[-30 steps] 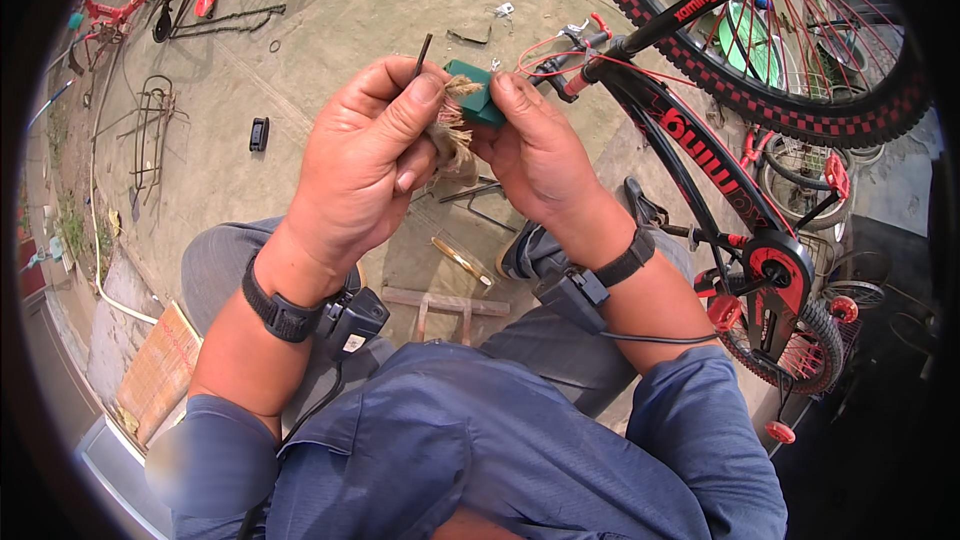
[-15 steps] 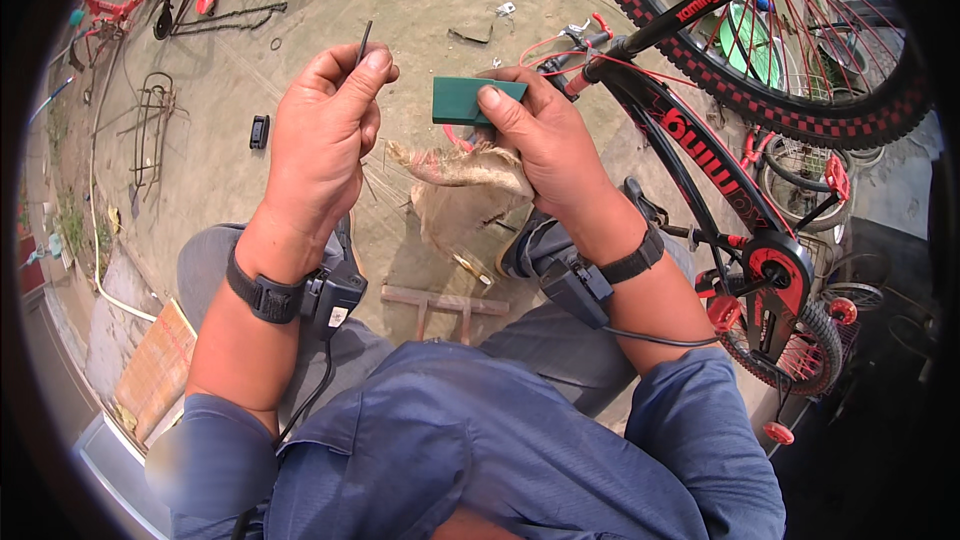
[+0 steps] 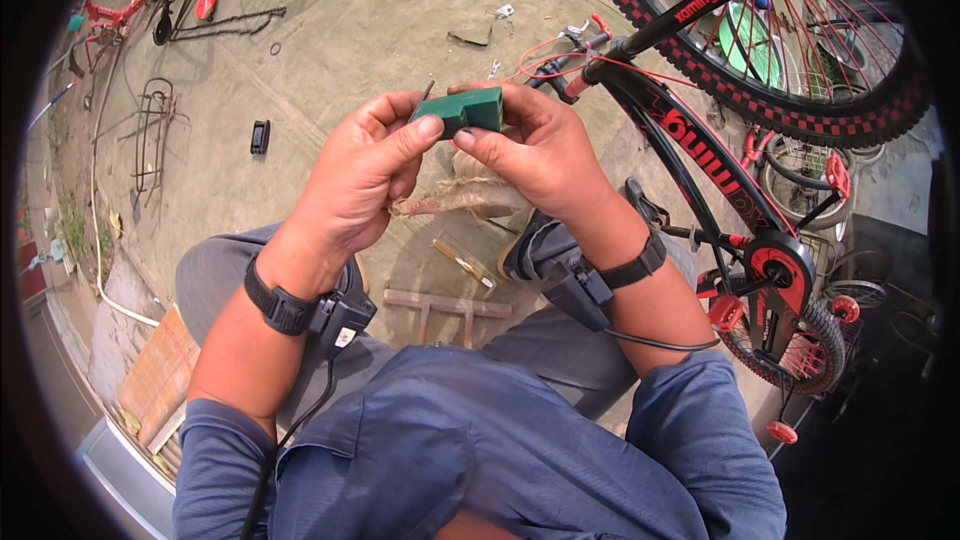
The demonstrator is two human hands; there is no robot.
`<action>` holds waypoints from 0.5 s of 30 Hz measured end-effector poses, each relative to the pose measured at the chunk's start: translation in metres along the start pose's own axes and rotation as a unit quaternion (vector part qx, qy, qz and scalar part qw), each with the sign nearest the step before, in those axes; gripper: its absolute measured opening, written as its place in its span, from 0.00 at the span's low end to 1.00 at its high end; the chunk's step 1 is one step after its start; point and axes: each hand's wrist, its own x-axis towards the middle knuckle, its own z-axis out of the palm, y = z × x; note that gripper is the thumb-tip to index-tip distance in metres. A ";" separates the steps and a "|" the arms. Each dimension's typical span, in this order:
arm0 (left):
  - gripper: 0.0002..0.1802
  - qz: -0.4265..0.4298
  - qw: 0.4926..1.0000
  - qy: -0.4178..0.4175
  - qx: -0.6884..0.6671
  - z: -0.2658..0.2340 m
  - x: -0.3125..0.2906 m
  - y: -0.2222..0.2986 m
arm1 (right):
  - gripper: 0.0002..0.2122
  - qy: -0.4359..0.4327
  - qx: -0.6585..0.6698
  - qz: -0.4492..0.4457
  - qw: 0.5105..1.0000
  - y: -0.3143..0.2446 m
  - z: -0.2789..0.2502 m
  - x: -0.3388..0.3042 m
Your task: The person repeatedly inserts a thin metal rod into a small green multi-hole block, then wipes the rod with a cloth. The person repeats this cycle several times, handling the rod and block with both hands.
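A small dark-green box (image 3: 470, 110) is held between both hands, its top stepped as if partly slid apart. My left hand (image 3: 385, 155) is closed, thumb on the box's left end, with a thin dark metal rod (image 3: 424, 92) sticking up from its fingers. Round the box's right end my right hand (image 3: 535, 145) is closed, thumb along the near side. A dirty beige cloth (image 3: 470, 196) hangs below the hands, mostly hidden; whether the right hand grips it I cannot tell. Under it lies a slim gold-coloured stick (image 3: 463, 263) on the ground.
An upturned black and red bicycle (image 3: 690, 140) stands close on the right. A rusty T-shaped metal piece (image 3: 447, 303) lies between my legs. Wire racks (image 3: 152, 135), a small black part (image 3: 260, 136) and a red frame (image 3: 125, 10) lie to the left. A tan board (image 3: 155, 370) is lower left.
My left hand has moved right with the rod and now touches the green box. The box has tilted and shifted slightly left. The cloth hangs less spread out, baring the gold-coloured stick.
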 end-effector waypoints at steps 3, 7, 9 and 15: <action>0.21 0.021 1.000 0.002 0.019 -0.001 -0.001 0.001 | 0.15 -0.003 -0.006 0.000 1.000 0.001 -0.002 -0.001; 0.24 0.046 0.998 -0.011 0.034 -0.002 -0.001 0.002 | 0.16 -0.002 -0.022 -0.001 1.000 0.002 -0.003 -0.001; 0.24 0.071 0.997 -0.010 0.038 -0.001 -0.002 0.000 | 0.16 0.001 -0.017 -0.005 1.000 0.003 -0.004 -0.001; 0.24 0.103 0.993 -0.014 0.062 0.001 -0.001 -0.005 | 0.17 0.000 -0.017 -0.007 1.000 0.004 -0.007 -0.001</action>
